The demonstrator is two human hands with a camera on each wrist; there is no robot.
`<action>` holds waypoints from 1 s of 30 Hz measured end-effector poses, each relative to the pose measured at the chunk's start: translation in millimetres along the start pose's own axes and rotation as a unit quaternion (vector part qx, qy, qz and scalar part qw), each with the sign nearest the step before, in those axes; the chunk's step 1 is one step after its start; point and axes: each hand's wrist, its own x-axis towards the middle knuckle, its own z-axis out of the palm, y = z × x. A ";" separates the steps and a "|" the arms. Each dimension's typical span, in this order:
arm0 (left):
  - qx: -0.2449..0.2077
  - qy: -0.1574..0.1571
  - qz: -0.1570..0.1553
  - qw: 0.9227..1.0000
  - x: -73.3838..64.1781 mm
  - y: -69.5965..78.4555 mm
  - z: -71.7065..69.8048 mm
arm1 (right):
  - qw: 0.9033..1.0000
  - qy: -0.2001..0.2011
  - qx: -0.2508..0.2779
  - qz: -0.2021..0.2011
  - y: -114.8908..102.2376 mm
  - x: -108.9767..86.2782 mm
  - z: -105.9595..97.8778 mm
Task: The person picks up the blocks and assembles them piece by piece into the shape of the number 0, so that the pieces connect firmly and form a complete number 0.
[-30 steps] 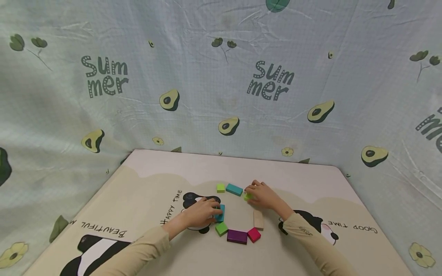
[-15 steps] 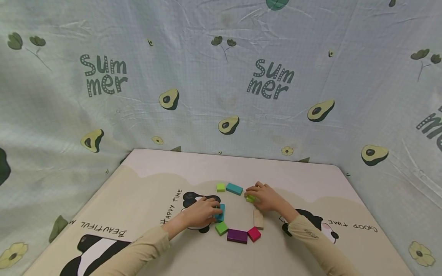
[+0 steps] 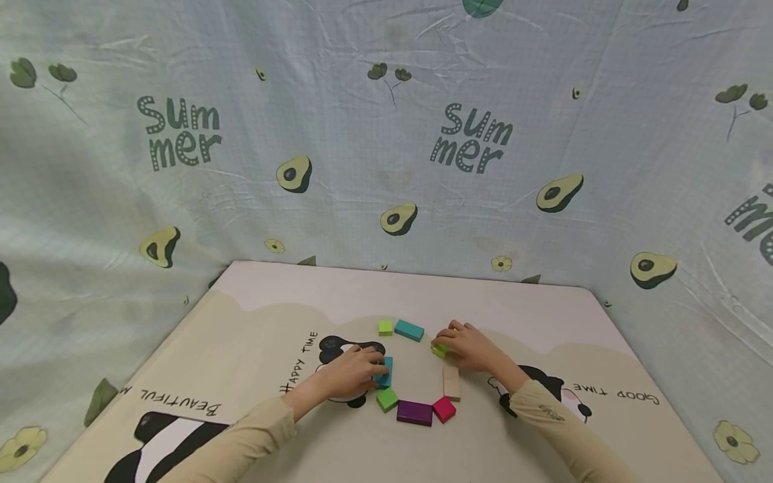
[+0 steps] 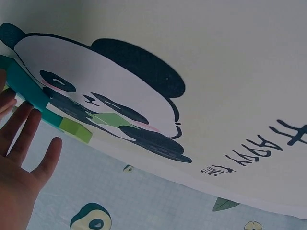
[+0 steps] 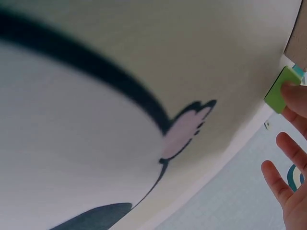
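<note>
In the head view my left hand (image 3: 352,370) lies over a blue block (image 3: 388,371), with fingertips and thumb at its sides. The left wrist view shows the outer fingers spread beside that blue block (image 4: 23,84). My right hand (image 3: 470,347) pinches a lime green block (image 3: 439,350) at the upper right of a ring of blocks. From the right wrist, the thumb is seen on the green block (image 5: 282,91), the other fingers spread away. Just below it lies a plain wooden block (image 3: 451,384).
Around the ring are a lime block (image 3: 385,328), a teal block (image 3: 409,330), a green block (image 3: 387,400), a purple block (image 3: 414,413) and a red block (image 3: 444,409). They lie on a panda-print table (image 3: 338,443). A patterned curtain (image 3: 338,221) stands behind it.
My right hand has slid the lime green block slightly right and toward me, away from the teal block. My left hand has stayed at the blue block.
</note>
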 end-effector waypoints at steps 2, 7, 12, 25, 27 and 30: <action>0.001 0.001 0.001 1.000 0.1 -0.1 0.6 | 1.000 0.004 0.003 0.004 0.4 -1.3 0.3; 0.005 0.002 0.003 1.000 0.2 -0.5 1.8 | 1.000 0.001 0.017 0.021 0.6 -4.5 0.3; 0.006 0.010 0.007 1.000 0.2 -1.0 2.3 | 0.999 -0.011 0.024 0.041 0.0 -7.2 -1.6; 0.000 -0.006 0.000 1.000 -0.1 -0.2 0.2 | 0.998 -0.022 0.038 0.042 -4.7 -10.5 -7.5; 0.002 0.002 0.004 1.000 -0.1 -0.6 0.5 | 0.998 -0.020 0.038 0.039 -4.5 -10.5 -7.5; 0.005 0.012 0.010 1.000 0.0 -1.4 1.8 | 0.998 -0.021 0.037 0.037 -4.0 -10.8 -7.3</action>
